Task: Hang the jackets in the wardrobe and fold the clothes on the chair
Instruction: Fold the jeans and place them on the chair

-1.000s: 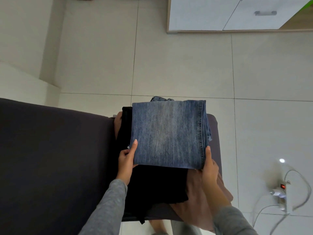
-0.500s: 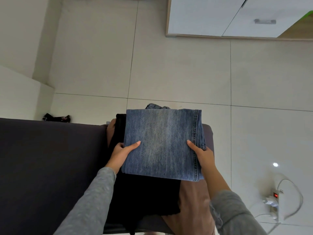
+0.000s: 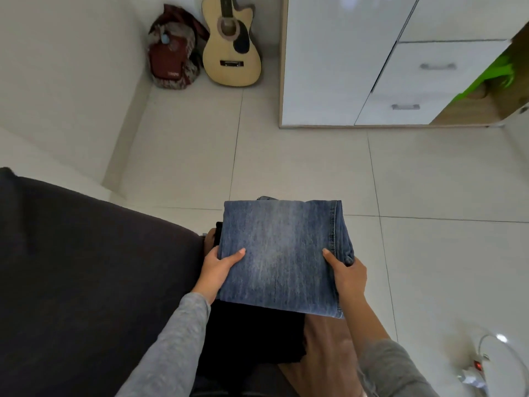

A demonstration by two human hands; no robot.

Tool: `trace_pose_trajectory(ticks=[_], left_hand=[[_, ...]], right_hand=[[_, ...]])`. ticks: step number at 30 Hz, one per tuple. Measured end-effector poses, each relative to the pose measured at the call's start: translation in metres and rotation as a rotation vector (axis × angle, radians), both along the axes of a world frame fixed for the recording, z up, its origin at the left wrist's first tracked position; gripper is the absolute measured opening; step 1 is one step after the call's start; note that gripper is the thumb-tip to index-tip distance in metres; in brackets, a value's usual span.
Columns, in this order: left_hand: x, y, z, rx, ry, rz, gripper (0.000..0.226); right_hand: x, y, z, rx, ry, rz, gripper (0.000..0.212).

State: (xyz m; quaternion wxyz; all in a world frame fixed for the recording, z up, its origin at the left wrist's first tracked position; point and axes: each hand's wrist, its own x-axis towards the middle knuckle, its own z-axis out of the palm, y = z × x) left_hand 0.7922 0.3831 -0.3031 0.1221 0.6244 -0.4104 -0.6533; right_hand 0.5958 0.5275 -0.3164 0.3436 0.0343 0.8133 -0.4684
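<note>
Over the chair seat, near centre: folded jeans (image 3: 282, 253) held flat between both hands, above a black garment (image 3: 252, 333) and a brown one (image 3: 320, 353) lying on the seat. Left hand (image 3: 219, 267) grips the left edge, thumb on top; right hand (image 3: 346, 275) grips the right seam edge, thumb on top, fingers hidden beneath. Judged step: carrying or placing the finished fold. To do it well: keep the bundle level, pressure equal on both sides, so the layers do not slide out at the open near edge. Dark chair back (image 3: 86, 282) close on the left. Tiled floor (image 3: 300, 161) open far and right; wardrobe (image 3: 343, 61) far right, guitar (image 3: 230, 50) far, cables (image 3: 486, 365) near right.
</note>
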Motion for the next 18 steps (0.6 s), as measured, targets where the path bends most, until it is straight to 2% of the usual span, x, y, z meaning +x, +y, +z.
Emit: trace_pose_trajectory(ticks=[6, 12, 15, 18], left_hand=[[0.009, 0.034, 0.113, -0.162, 0.171, -0.040, 0.045], [0.013, 0.083, 0.223, -0.309, 0.376, -0.074, 0.043], [0.005, 0.101, 0.267, -0.346, 0.454, -0.131, 0.041], [-0.016, 0.114, 0.309, -0.353, 0.505, -0.215, 0.052]], right_hand=[[0.013, 0.041, 0.112, -0.236, 0.081, -0.079, 0.044], [0.017, 0.097, 0.229, -0.472, 0.241, -0.105, 0.032], [0.009, 0.121, 0.277, -0.538, 0.305, -0.119, 0.035], [-0.010, 0.148, 0.316, -0.594, 0.339, -0.157, 0.043]])
